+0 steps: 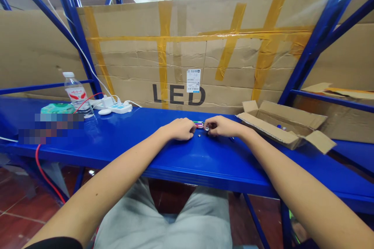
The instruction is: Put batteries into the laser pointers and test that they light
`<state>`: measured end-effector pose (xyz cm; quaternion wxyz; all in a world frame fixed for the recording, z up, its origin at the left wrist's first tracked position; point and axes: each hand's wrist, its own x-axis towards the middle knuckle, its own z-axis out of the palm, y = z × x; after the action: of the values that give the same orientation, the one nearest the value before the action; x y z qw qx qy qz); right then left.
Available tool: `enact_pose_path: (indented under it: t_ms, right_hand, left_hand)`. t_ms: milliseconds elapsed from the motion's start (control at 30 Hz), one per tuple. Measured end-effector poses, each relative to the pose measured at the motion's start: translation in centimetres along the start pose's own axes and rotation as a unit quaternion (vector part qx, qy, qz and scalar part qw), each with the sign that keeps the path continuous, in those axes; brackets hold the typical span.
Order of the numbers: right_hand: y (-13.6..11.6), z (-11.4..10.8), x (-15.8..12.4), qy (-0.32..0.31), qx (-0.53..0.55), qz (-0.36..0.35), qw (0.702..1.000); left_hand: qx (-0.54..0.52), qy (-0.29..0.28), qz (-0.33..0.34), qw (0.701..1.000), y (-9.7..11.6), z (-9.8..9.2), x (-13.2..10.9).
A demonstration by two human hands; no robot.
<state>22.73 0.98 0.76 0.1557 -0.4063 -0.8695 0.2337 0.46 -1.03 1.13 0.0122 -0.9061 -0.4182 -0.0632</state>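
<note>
Two hands over the bench (187, 159). Right hand (219, 126): fingers curled, pinching one dark cylinder (207, 128), pale round end toward viewer. Left hand (181, 128): fingers curled in; whether it grips cannot be told. Between them, one coloured bundle of slim rods (199, 125), rod count unclear; long axis left-right, both ends masked by fingers. Just nearer: one small round piece (199, 135). Outward: one open carton (288, 122) right; one bottle (76, 95), one power strip (118, 107) left.
</note>
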Motion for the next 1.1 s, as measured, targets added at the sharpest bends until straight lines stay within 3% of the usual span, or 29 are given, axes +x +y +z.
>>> enact_pose_path:
  t_ms: [167, 367, 467, 600, 667, 900, 1100]
  right_hand:
    - [0.1, 0.1, 0.0, 0.004, 0.002, -0.004, 1.0]
    - [0.0, 0.1, 0.1, 0.009, 0.006, -0.002, 1.0]
    - [0.0, 0.2, 0.1, 0.014, 0.002, -0.004, 1.0]
    - [0.0, 0.4, 0.1, 0.012, 0.03, -0.002, 0.999]
    - [0.0, 0.5, 0.2, 0.007, 0.054, -0.005, 0.998]
    - [0.1, 0.6, 0.5, -0.011, 0.101, -0.019, 0.995]
    - [0.3, 0.5, 0.4, -0.011, 0.103, -0.015, 0.994]
  left_hand:
    - [-0.075, -0.041, 0.012, 0.996, -0.4, 0.0, 0.3]
    - [-0.118, -0.034, 0.041, 0.992, -0.9, 0.9, 0.7]
    - [-0.142, 0.023, 0.067, 0.987, -0.7, 1.1, 0.8]
    - [-0.157, 0.183, 0.124, 0.963, 0.1, 1.3, 1.0]
    - [-0.161, 0.231, 0.151, 0.948, 0.5, 1.5, 1.1]
    - [-0.136, 0.259, 0.196, 0.936, 0.6, 2.1, 1.3]
    - [-0.123, 0.271, 0.174, 0.939, 0.7, 1.6, 1.1]
